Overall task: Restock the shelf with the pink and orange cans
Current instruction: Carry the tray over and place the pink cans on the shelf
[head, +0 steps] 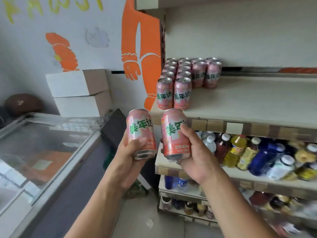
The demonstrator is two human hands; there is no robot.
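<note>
Two pink cans with green lettering are held up in front of the shelf [248, 100]: the left can [141, 133] tilts leftward at its top, the right can [175, 133] is nearly upright. On the shelf's far left, a block of matching pink cans [182, 78] stands upright in four rows, the two left rows reaching nearest the edge

pink cans [173, 93] read 美年达 in green.

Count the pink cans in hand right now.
2: one can in the left hand, one can in the right hand, both below the shelf edge. More stand on that shelf.
</note>
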